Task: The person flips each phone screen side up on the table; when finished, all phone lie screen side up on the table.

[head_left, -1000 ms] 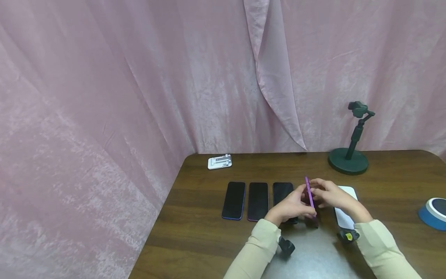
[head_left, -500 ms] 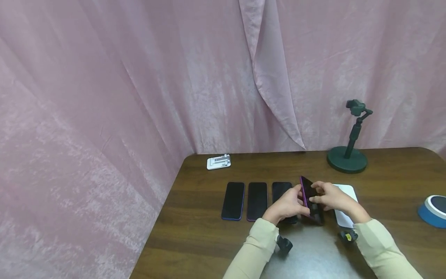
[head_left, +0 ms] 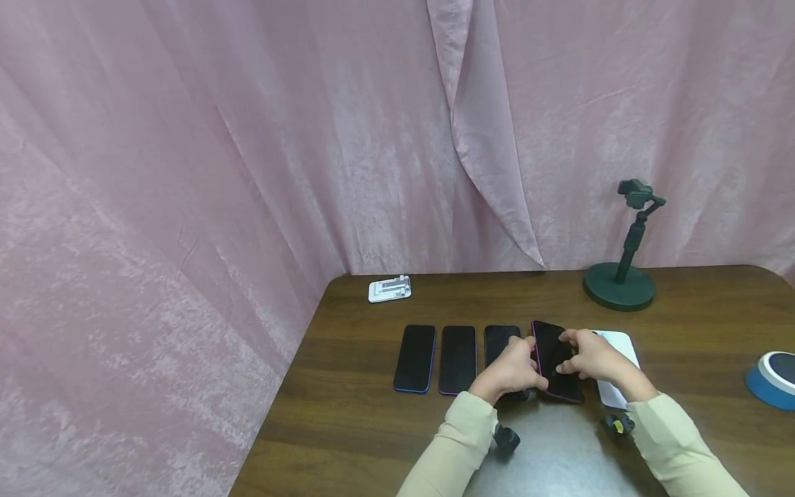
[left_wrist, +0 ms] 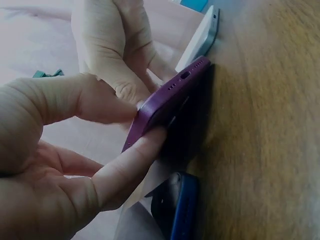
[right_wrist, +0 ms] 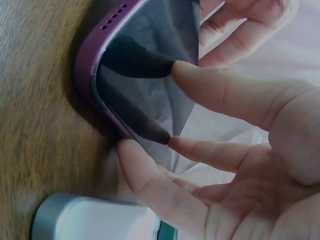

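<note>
A smartphone with a purple frame (head_left: 551, 352) is tilted, dark screen upward, its left edge raised off the table. My left hand (head_left: 508, 369) pinches that raised edge; in the left wrist view its thumb and a finger lie on either side of the purple frame (left_wrist: 150, 107). The right hand (head_left: 599, 357) is at the opposite side, with thumb (right_wrist: 200, 82) and a fingertip on the screen and another finger at the lower edge. Left of it lie three dark-screened phones (head_left: 414, 359), the nearest partly hidden by my left hand. A white phone (head_left: 617, 343) lies partly under the right hand.
On the wooden table (head_left: 348, 428), a white folding holder (head_left: 389, 289) lies at the back left. A dark green stand (head_left: 620, 286) rises at the back right. A blue and white round object (head_left: 772, 381) sits at the right. Pink curtains (head_left: 279, 138) hang behind.
The purple phone has turned from standing on its long edge to lying nearly flat, screen up, its lower side swinging right. Both hands have kept at it, moving only slightly.
</note>
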Tool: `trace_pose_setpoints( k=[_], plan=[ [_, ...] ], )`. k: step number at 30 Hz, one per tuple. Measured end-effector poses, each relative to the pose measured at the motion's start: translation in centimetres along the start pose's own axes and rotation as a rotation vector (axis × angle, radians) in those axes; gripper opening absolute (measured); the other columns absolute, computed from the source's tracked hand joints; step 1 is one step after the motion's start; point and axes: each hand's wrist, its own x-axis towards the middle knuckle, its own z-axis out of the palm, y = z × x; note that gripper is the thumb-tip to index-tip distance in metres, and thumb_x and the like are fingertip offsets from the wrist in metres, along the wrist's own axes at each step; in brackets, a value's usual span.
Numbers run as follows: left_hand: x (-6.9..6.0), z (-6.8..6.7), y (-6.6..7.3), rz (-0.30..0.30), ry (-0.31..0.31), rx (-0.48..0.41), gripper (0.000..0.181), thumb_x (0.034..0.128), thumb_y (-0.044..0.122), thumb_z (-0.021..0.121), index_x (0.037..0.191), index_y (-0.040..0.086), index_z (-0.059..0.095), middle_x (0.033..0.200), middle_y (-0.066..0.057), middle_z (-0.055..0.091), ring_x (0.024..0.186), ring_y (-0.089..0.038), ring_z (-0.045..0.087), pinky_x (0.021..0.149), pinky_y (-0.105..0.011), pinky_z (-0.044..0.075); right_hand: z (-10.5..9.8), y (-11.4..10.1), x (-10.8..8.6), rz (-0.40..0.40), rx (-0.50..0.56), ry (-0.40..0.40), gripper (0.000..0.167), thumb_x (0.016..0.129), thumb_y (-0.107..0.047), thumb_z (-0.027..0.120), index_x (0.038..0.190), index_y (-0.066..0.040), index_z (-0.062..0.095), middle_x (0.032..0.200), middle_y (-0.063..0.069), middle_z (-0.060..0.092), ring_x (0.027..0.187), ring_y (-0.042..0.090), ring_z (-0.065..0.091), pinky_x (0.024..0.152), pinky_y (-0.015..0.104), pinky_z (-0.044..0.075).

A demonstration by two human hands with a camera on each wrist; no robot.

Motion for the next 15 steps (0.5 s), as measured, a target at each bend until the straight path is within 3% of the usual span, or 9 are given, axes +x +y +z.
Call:
trace_pose_setpoints(
  k=[3, 7, 10, 15],
  plan=[
    [-0.02, -0.02, 0.12, -0.014, 0.006, 0.036, 0.083, 0.0695, 0.001, 0.088, 0.144, 0.0, 0.051, 0.119, -0.01, 0.055, 0.079, -0.005, 0.053, 0.077, -0.02, 0.047, 0.01, -0.17, -0.04, -0.002, -0.022, 0.015, 0.06, 0.075, 0.001, 0.081, 0.122, 0.023, 0.05, 0.103, 0.035, 0.058, 0.068, 0.024, 0.063, 0.058, 0.036, 0.058],
    [-0.07, -0.03, 0.12, -0.045, 0.012, -0.031, 0.09, 0.0705, 0.001, 0.088, 0.149, 0.007, 0.045, 0.116, -0.003, 0.06, 0.083, -0.003, 0.057, 0.077, -0.02, 0.048, 0.14, -0.35, -0.12, 0.013, -0.037, 0.019, 0.06, 0.076, 0.003, 0.081, 0.123, 0.023, 0.05, 0.103, 0.035, 0.058, 0.067, 0.023, 0.063, 0.058, 0.036, 0.057],
    [-0.06, -0.03, -0.04, -0.037, 0.019, -0.056, 0.088, 0.0726, 0.0, 0.086, 0.149, 0.008, 0.044, 0.114, -0.003, 0.064, 0.084, -0.003, 0.061, 0.074, -0.021, 0.05, 0.19, -0.35, -0.15, 0.022, -0.046, 0.016, 0.059, 0.077, 0.003, 0.08, 0.123, 0.023, 0.05, 0.103, 0.036, 0.058, 0.067, 0.023, 0.062, 0.058, 0.037, 0.057],
    [-0.09, 0.01, -0.23, -0.008, 0.027, -0.025, 0.081, 0.0764, 0.004, 0.083, 0.147, 0.008, 0.043, 0.113, -0.006, 0.067, 0.085, -0.004, 0.063, 0.07, -0.021, 0.05, 0.13, -0.44, -0.23, 0.027, -0.053, 0.011, 0.058, 0.077, 0.005, 0.079, 0.123, 0.024, 0.05, 0.103, 0.036, 0.059, 0.067, 0.023, 0.062, 0.059, 0.037, 0.057]
  ],
)
